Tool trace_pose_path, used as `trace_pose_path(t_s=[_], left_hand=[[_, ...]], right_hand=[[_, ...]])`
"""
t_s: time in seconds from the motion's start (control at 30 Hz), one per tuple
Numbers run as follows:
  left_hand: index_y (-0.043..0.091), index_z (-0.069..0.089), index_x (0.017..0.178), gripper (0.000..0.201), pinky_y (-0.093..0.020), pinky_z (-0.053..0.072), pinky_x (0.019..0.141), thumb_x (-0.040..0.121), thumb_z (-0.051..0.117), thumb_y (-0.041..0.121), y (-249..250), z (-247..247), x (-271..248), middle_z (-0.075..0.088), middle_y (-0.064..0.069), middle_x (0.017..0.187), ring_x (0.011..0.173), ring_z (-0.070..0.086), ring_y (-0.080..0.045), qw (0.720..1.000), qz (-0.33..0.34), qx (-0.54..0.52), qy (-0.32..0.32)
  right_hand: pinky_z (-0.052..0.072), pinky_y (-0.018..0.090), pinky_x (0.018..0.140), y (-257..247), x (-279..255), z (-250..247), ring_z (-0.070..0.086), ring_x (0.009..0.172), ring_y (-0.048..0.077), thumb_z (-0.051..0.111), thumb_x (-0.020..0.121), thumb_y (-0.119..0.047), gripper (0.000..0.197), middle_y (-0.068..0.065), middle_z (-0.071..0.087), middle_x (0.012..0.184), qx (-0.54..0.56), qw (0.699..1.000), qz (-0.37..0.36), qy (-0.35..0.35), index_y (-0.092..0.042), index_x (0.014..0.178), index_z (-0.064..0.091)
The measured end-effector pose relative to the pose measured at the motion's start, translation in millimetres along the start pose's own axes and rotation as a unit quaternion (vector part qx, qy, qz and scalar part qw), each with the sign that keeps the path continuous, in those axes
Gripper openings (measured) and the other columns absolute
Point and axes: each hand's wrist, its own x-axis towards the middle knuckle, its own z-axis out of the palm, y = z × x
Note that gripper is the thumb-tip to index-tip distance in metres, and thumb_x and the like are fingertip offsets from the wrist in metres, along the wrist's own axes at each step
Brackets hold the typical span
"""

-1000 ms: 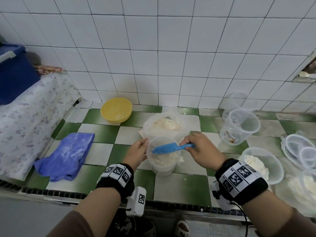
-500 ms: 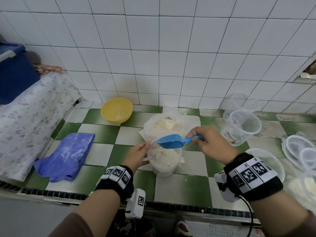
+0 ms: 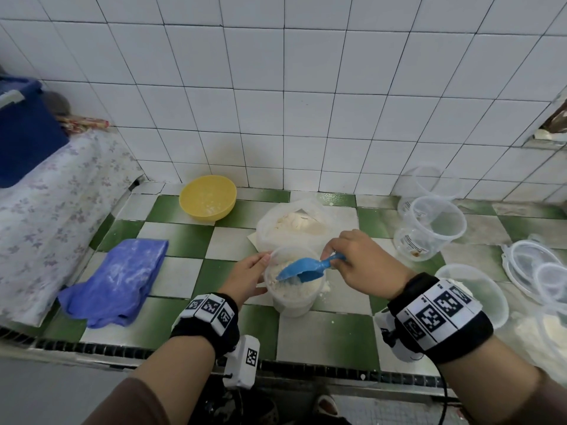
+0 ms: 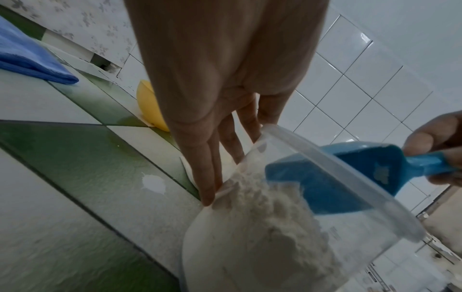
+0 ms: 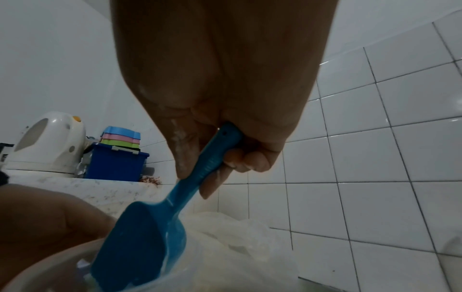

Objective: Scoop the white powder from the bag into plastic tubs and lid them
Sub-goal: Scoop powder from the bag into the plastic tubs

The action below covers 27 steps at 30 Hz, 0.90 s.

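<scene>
A clear plastic tub (image 3: 291, 297) (image 4: 287, 237) holding white powder (image 3: 287, 285) (image 4: 270, 213) stands on the green-and-white tiled counter (image 3: 325, 335). My left hand (image 3: 250, 276) (image 4: 212, 154) rests straight-fingered against its left wall. My right hand (image 3: 352, 259) (image 5: 215, 158) grips the handle of a blue scoop (image 3: 302, 269) (image 4: 332, 177) (image 5: 150, 233), tipped bowl-down into the tub. Behind the tub lies the open clear bag of powder (image 3: 296, 225) (image 5: 237, 237).
A yellow bowl (image 3: 208, 197) sits at the back, a floury blue cloth (image 3: 118, 280) at the left. Empty tubs (image 3: 432, 228), a lidded filled tub (image 3: 472, 292) and loose lids (image 3: 534, 268) crowd the right. A floral-covered ledge (image 3: 46, 210) carries a blue box (image 3: 24, 133).
The scoop, lifted above the tub half a second ago, has come down and tilted into the tub. My left hand stays on the tub's side.
</scene>
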Motion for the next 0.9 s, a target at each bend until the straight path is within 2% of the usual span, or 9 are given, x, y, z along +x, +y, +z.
trace_pose_path(t_s=[0.1, 0.2, 0.33, 0.47, 0.63, 0.77, 0.9], left_hand=[[0.018, 0.06, 0.119, 0.026, -0.037, 0.054, 0.084, 0.102, 0.043, 0.027, 1.0, -0.4, 0.3, 0.065, -0.009, 0.116, 0.104, 0.062, -0.025, 1.0, -0.002, 0.003, 0.0], [0.019, 0.059, 0.119, 0.026, -0.037, 0.054, 0.084, 0.101, 0.043, 0.029, 1.1, -1.0, -0.1, 0.065, -0.007, 0.116, 0.106, 0.063, -0.026, 1.0, -0.005, 0.003, 0.002], [0.02, 0.06, 0.116, 0.024, -0.037, 0.055, 0.084, 0.101, 0.043, 0.03, 0.9, -1.2, -1.5, 0.066, -0.006, 0.114, 0.104, 0.063, -0.025, 1.0, -0.003, 0.003, 0.0], [0.022, 0.061, 0.114, 0.022, -0.037, 0.054, 0.084, 0.1, 0.045, 0.03, 1.5, -0.9, -1.4, 0.066, -0.005, 0.113, 0.103, 0.063, -0.025, 1.0, -0.001, 0.006, -0.005], [0.024, 0.061, 0.111, 0.02, -0.041, 0.053, 0.09, 0.1, 0.045, 0.031, 1.2, -1.1, -1.2, 0.066, -0.005, 0.112, 0.103, 0.063, -0.025, 1.0, -0.001, 0.007, -0.006], [0.024, 0.061, 0.112, 0.021, -0.041, 0.053, 0.09, 0.101, 0.045, 0.03, 0.7, -1.6, -1.0, 0.067, -0.005, 0.112, 0.104, 0.063, -0.026, 1.0, 0.0, 0.008, -0.005], [0.026, 0.06, 0.11, 0.019, -0.042, 0.053, 0.091, 0.101, 0.044, 0.029, 0.9, -2.0, -0.5, 0.066, -0.004, 0.111, 0.104, 0.063, -0.025, 1.0, 0.0, 0.009, -0.007]], right_hand=[[0.03, 0.022, 0.075, 2.4, 1.4, -10.7, 0.041, 0.082, 0.014, 0.051, 0.085, -0.005, 0.024, -0.001, 0.05, 0.081, 0.02, 0.999, 0.013, 0.03, -0.018, 0.095, 0.068], [0.037, 0.026, 0.078, 4.3, 2.3, -17.9, 0.046, 0.082, 0.017, 0.053, 0.08, -0.002, 0.026, 0.002, 0.056, 0.081, 0.038, 0.998, 0.019, 0.048, -0.02, 0.089, 0.069], [0.038, 0.024, 0.077, 0.8, -0.2, -16.0, 0.046, 0.082, 0.015, 0.054, 0.078, -0.003, 0.025, 0.0, 0.057, 0.081, 0.041, 0.999, 0.012, 0.018, -0.02, 0.086, 0.071], [0.042, 0.03, 0.08, -0.5, 0.3, -3.9, 0.043, 0.081, 0.013, 0.053, 0.079, -0.007, 0.025, -0.004, 0.054, 0.08, 0.019, 1.0, 0.001, -0.002, -0.021, 0.089, 0.071], [0.034, 0.025, 0.074, -0.2, 3.6, 4.3, 0.042, 0.08, 0.016, 0.053, 0.079, -0.006, 0.025, -0.002, 0.052, 0.08, -0.024, 0.999, -0.01, 0.043, -0.019, 0.092, 0.07], [0.037, 0.028, 0.073, 2.1, 2.5, 3.2, 0.047, 0.08, 0.022, 0.05, 0.076, -0.007, 0.026, 0.003, 0.056, 0.078, -0.021, 0.997, -0.01, 0.068, -0.017, 0.089, 0.07], [0.039, 0.03, 0.078, 7.0, 1.3, -5.1, 0.046, 0.083, 0.02, 0.055, 0.08, -0.003, 0.023, 0.003, 0.056, 0.08, 0.027, 0.995, 0.019, 0.094, -0.019, 0.088, 0.069]])
